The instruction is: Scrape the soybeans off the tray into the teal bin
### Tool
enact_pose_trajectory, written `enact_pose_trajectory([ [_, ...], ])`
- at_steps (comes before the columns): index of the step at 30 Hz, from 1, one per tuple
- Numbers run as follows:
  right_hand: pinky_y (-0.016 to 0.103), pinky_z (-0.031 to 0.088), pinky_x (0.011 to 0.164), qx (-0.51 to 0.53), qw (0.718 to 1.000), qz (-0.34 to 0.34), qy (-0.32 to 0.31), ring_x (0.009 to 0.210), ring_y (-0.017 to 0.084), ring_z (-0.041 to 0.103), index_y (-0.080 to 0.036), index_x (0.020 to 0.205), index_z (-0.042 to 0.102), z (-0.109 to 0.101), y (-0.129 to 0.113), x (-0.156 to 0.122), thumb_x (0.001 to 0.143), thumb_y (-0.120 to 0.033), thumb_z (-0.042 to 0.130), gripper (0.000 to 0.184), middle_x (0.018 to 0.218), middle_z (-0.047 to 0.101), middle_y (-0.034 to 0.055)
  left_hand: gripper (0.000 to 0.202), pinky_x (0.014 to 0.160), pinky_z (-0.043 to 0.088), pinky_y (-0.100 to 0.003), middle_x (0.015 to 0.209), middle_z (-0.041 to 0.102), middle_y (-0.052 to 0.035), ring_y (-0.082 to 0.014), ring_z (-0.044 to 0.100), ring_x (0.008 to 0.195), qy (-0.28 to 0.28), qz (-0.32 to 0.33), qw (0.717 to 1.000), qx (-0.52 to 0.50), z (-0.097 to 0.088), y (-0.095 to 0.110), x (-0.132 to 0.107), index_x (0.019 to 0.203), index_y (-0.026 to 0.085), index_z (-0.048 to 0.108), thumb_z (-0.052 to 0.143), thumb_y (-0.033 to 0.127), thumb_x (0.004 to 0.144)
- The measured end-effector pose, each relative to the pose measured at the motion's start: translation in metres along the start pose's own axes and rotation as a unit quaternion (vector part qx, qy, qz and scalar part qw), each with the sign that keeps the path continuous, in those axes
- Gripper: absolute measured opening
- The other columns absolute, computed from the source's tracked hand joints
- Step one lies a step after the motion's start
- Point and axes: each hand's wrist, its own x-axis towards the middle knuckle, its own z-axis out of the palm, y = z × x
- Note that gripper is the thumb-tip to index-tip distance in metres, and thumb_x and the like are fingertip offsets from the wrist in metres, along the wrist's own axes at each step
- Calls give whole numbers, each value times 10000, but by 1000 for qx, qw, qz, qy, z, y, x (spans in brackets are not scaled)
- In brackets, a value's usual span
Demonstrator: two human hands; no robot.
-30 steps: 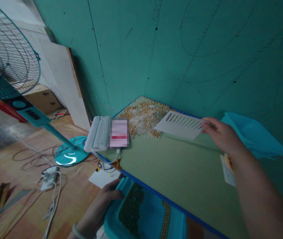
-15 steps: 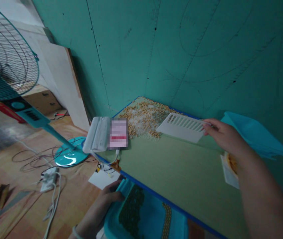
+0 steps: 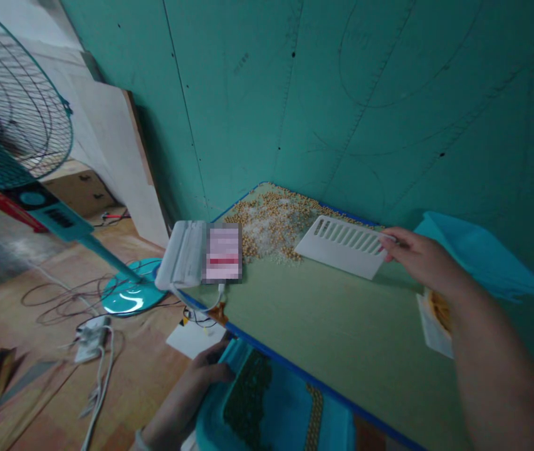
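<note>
My right hand (image 3: 415, 257) pinches one end of a white slotted scraper (image 3: 342, 246), held low over the green table (image 3: 323, 326) just right of a heap of yellow beans mixed with white grains (image 3: 274, 222) in the far corner. Below the table's blue front edge, my left hand (image 3: 192, 385) grips the rim of a turquoise tray (image 3: 276, 413). The tray holds dark green beans on one side and a strip of yellow beans on the other.
A white device with a phone (image 3: 201, 254) and cable lies at the table's left edge. A turquoise cloth or bag (image 3: 478, 254) and a small packet (image 3: 434, 319) sit at right. A standing fan (image 3: 27, 156), cables and a power strip (image 3: 91, 332) occupy the floor at left.
The scraper in my right hand has dropped slightly toward the table surface and shifted a little nearer. My left hand and the tray have stayed in place.
</note>
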Motion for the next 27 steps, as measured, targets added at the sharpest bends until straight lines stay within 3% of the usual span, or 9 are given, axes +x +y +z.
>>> enact_pose_trajectory([
  [15,319,451,594,-13,1000,4,-5,639,196,591,-181,833,556,-2,-2,-1,772,-356,390,249,735,629,60,419,641,501,-350,718,728,-21,-255,655,709,-18,20,1000,14,-1,-2,0,876,183,671,552,-1,519],
  [20,302,453,589,6,1000,16,-22,640,183,593,-189,868,560,-1,-3,0,771,-365,392,262,747,632,46,416,645,501,-323,719,729,-11,-246,646,770,-20,18,1000,4,0,-1,-2,861,189,677,529,-18,532],
  [27,288,450,575,7,1000,-2,-23,619,169,591,-197,857,555,4,5,0,776,-362,406,237,724,635,34,426,678,492,-373,727,728,-15,-269,639,791,-20,4,1000,7,-1,-2,0,879,179,668,522,-9,526],
])
